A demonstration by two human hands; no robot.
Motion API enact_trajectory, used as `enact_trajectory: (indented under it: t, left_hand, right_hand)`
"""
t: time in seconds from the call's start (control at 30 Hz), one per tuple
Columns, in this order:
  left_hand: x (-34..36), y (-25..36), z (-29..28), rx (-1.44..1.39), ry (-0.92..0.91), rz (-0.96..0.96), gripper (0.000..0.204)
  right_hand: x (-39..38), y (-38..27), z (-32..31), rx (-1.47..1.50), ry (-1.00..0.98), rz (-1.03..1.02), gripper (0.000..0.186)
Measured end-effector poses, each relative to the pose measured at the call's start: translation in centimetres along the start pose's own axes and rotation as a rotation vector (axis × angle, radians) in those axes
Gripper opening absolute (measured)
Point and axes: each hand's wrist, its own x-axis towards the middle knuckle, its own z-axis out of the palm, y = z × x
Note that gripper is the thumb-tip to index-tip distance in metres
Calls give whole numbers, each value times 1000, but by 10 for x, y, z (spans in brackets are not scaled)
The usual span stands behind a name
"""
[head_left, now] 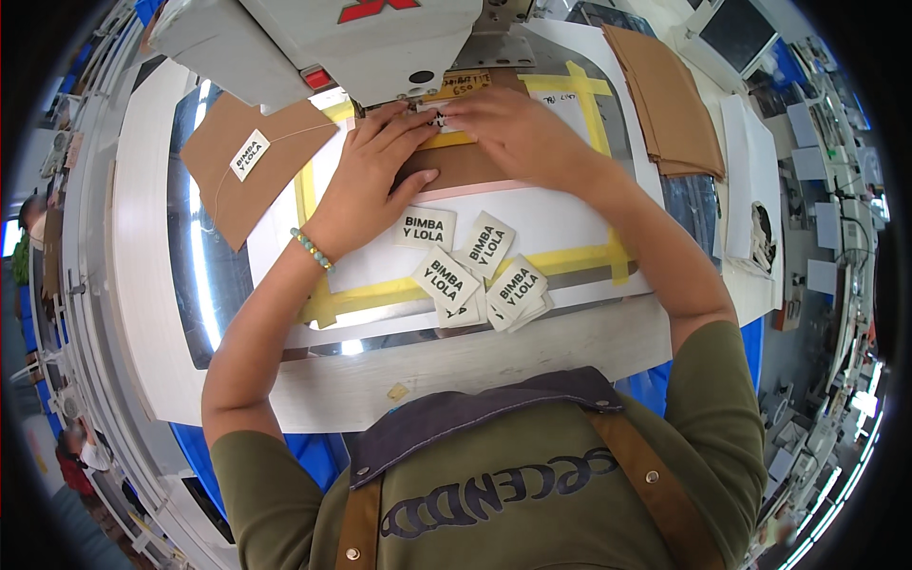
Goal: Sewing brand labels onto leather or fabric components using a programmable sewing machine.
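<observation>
Under the head of a white sewing machine (351, 43), a brown fabric piece (475, 168) lies with a small white printed label (435, 118) on it. My left hand (385, 161) rests flat on the brown piece, fingers stretched toward the needle area and thumb apart. From the other side my right hand (513, 133) reaches in, its fingers bent together with the tips on the label's right edge. The needle itself is mostly hidden by the hands and machine. Nearer to me are several loose white labels (424, 228), some overlapping in a small pile (520, 287).
A brown piece with a label and loose thread (275, 161) lies at left. At far right are stacked brown pieces (665, 104) and a white box-like holder (750, 190). Yellow tape (570, 258) frames the white sheet (370, 271) beneath my hands.
</observation>
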Motion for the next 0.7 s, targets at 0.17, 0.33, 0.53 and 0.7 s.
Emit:
enact_trajectory:
  t: [0.17,0.33,0.53,0.7]
  left_hand:
    - [-3,0,-4,43,28,16,44]
    - [-3,1,-11,30,-4,-7,42]
    - [-5,-3,-11,8,18,-73,43]
    - [-3,-4,-9,95,-25,8,47]
  right_hand:
    - [-6,1,3,-67,-33,-23,34]
    - [-6,1,11,-86,-53,-42,38]
    - [-3,5,14,-28,-106,-17,56]
    - [-3,4,13,-43,-81,-3,50]
